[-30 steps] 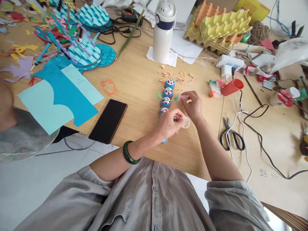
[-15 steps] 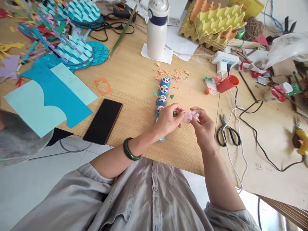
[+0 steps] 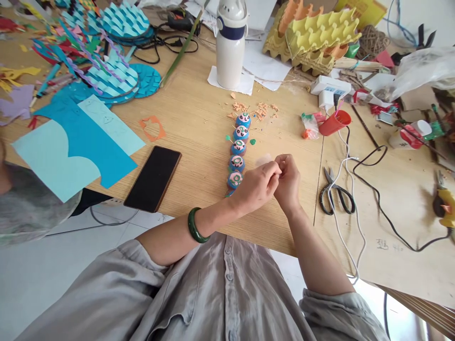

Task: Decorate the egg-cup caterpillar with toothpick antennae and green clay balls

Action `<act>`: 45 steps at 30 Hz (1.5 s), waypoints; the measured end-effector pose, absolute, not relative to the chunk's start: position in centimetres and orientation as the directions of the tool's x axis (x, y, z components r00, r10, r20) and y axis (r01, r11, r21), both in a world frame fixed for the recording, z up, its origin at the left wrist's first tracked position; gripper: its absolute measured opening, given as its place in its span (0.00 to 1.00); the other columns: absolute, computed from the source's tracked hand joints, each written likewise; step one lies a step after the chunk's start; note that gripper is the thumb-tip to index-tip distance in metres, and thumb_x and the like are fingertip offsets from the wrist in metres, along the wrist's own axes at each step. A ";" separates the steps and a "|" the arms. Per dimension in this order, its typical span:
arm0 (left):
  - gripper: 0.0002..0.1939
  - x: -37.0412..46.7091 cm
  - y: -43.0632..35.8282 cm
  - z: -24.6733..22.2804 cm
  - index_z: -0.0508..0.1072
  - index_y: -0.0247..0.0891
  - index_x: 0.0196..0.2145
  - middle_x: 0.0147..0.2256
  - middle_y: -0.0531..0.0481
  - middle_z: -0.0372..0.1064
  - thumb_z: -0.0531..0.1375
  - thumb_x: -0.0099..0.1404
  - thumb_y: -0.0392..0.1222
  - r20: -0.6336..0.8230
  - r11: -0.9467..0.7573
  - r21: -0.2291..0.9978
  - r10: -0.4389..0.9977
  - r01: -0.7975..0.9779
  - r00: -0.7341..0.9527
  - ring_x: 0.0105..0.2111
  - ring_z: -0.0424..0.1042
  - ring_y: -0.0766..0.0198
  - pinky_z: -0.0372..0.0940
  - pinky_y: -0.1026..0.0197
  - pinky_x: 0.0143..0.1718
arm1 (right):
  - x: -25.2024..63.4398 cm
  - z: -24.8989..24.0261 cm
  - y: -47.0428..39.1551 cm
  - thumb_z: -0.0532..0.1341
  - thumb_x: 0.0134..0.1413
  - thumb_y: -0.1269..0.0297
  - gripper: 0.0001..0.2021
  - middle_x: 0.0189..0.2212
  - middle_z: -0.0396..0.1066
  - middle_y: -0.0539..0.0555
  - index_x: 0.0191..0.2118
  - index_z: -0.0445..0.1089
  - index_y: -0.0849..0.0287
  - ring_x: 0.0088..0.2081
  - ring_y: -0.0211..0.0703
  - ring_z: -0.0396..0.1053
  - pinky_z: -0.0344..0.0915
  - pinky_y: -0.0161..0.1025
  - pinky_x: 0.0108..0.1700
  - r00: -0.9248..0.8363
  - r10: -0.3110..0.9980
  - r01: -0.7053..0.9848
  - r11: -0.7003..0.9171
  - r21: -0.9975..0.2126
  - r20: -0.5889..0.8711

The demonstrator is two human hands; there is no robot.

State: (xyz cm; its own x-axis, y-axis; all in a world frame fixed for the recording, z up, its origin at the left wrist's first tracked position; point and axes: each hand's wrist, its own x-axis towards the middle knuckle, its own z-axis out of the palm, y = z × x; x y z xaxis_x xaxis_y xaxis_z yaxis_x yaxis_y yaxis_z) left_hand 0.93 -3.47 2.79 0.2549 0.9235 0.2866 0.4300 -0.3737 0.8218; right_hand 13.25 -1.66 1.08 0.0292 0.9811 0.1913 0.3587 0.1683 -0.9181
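Note:
My left hand (image 3: 256, 187), with a dark green bangle (image 3: 196, 225) on the wrist, is closed, its fingertips pressed against those of my right hand (image 3: 287, 183). The right fingers are curled shut too. Whatever sits between them is hidden. Just beyond the left knuckles shows a pale pink, see-through piece of plastic (image 3: 263, 160); whether a hand touches it I cannot tell. Left of the hands runs a row of several blue, painted domes (image 3: 236, 164) with pink, green and black marks. My left hand covers the near end of this row. Small green balls (image 3: 252, 142) flank its far part.
A black phone (image 3: 153, 178) and blue cut paper (image 3: 85, 142) lie to the left. Black scissors (image 3: 337, 194), cables and a red cup (image 3: 334, 122) are on the right. A white bottle (image 3: 230, 52) stands behind orange shavings (image 3: 261, 111). Egg cartons (image 3: 322, 35) lie at the back.
My hands have come together, the right moving left to meet the left. The pink plastic, held between them before, now shows beyond the left knuckles. More of the dome row is uncovered.

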 end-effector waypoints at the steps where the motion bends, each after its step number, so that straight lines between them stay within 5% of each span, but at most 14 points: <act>1: 0.07 1.1 -3.6 2.9 0.67 0.39 0.35 0.36 0.46 0.76 0.53 0.69 0.31 0.287 -0.371 0.824 0.925 0.429 0.249 0.35 0.74 0.62 0.64 0.63 0.36 | 13.0 1.1 -1.7 0.62 0.48 0.69 0.09 0.18 0.56 0.40 0.30 0.58 0.53 0.22 0.32 0.52 0.50 0.34 0.25 0.063 0.982 0.361 0.145 -0.921 0.180; 6: 0.04 1.2 -3.6 2.8 0.68 0.39 0.36 0.33 0.49 0.74 0.55 0.69 0.33 0.216 -0.271 0.902 0.957 0.337 0.192 0.31 0.72 0.65 0.64 0.64 0.34 | 13.6 1.5 -2.5 0.65 0.49 0.68 0.10 0.18 0.61 0.41 0.32 0.61 0.52 0.21 0.33 0.59 0.55 0.32 0.23 0.036 0.999 0.236 0.004 -0.972 0.013; 13: 0.02 0.2 -2.5 2.6 0.69 0.39 0.35 0.29 0.54 0.74 0.57 0.68 0.37 0.052 -0.056 0.997 0.995 0.052 0.087 0.27 0.71 0.71 0.64 0.69 0.27 | 15.2 2.2 -3.6 0.69 0.53 0.52 0.16 0.37 0.74 0.49 0.43 0.72 0.53 0.38 0.40 0.73 0.78 0.40 0.37 -0.095 0.991 -0.009 -0.091 -0.996 -0.090; 19: 0.03 -0.3 -2.5 2.2 0.68 0.39 0.35 0.29 0.54 0.71 0.57 0.68 0.39 0.083 -0.100 0.990 0.983 0.099 0.162 0.28 0.71 0.69 0.64 0.68 0.29 | 14.5 1.9 -2.9 0.73 0.46 0.51 0.17 0.26 0.70 0.45 0.33 0.69 0.55 0.27 0.35 0.69 0.75 0.37 0.32 -0.091 0.981 -0.072 -0.181 -0.981 -0.174; 24: 0.05 -0.2 -3.3 2.7 0.66 0.40 0.34 0.31 0.51 0.71 0.53 0.70 0.36 0.217 -0.300 0.906 0.935 0.298 0.282 0.31 0.71 0.66 0.62 0.64 0.33 | 13.6 1.7 -2.2 0.72 0.41 0.60 0.16 0.20 0.63 0.43 0.24 0.62 0.55 0.24 0.34 0.60 0.62 0.33 0.24 -0.066 0.996 0.105 -0.046 -0.993 -0.054; 28: 0.06 0.5 -3.8 3.0 0.66 0.40 0.33 0.31 0.50 0.71 0.53 0.70 0.35 0.257 -0.335 0.900 0.925 0.280 0.281 0.32 0.71 0.64 0.63 0.63 0.35 | 13.4 1.4 -2.3 0.66 0.42 0.69 0.17 0.18 0.53 0.43 0.19 0.54 0.55 0.23 0.32 0.52 0.53 0.32 0.24 0.052 0.995 0.271 0.063 -0.960 0.080; 32: 0.04 0.7 -3.2 3.0 0.68 0.40 0.35 0.32 0.51 0.73 0.56 0.69 0.37 0.191 -0.220 0.956 0.969 0.195 0.158 0.33 0.72 0.66 0.65 0.65 0.36 | 14.0 1.7 -3.0 0.66 0.49 0.64 0.08 0.27 0.66 0.46 0.31 0.65 0.54 0.30 0.36 0.65 0.67 0.35 0.33 -0.036 0.999 0.121 0.036 -0.992 0.031; 36: 0.02 0.2 -2.3 3.2 0.68 0.39 0.34 0.30 0.53 0.72 0.57 0.68 0.37 0.107 -0.113 0.989 0.992 0.093 0.069 0.30 0.72 0.68 0.65 0.67 0.34 | 14.3 2.2 -3.8 0.70 0.49 0.62 0.20 0.40 0.72 0.50 0.47 0.66 0.50 0.41 0.41 0.72 0.75 0.41 0.44 -0.208 0.978 0.127 0.061 -0.990 0.033; 41: 0.04 -0.2 -2.0 3.7 0.70 0.38 0.32 0.28 0.53 0.72 0.58 0.65 0.33 0.147 -0.163 0.970 0.984 0.179 0.103 0.30 0.71 0.68 0.64 0.67 0.33 | 13.7 2.1 -4.3 0.67 0.51 0.67 0.16 0.39 0.73 0.50 0.46 0.68 0.52 0.38 0.40 0.73 0.76 0.40 0.40 -0.096 0.991 0.368 0.125 -0.921 0.096; 45: 0.04 -0.4 -1.9 3.7 0.72 0.37 0.31 0.26 0.54 0.71 0.59 0.63 0.33 0.083 -0.107 0.981 0.986 0.164 0.148 0.27 0.69 0.69 0.63 0.68 0.30 | 13.7 2.3 -4.3 0.65 0.57 0.63 0.04 0.32 0.73 0.49 0.38 0.71 0.53 0.32 0.39 0.73 0.75 0.38 0.34 -0.039 0.993 0.372 0.118 -0.921 0.111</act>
State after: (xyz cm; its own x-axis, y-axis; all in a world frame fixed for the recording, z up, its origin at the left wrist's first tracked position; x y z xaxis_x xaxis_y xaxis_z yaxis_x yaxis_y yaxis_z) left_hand -0.45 -1.89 3.73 0.1480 0.9855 0.0826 0.1643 -0.1069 0.9806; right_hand 13.66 -4.32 2.33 -0.0388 0.9930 0.1113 0.3723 0.1177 -0.9206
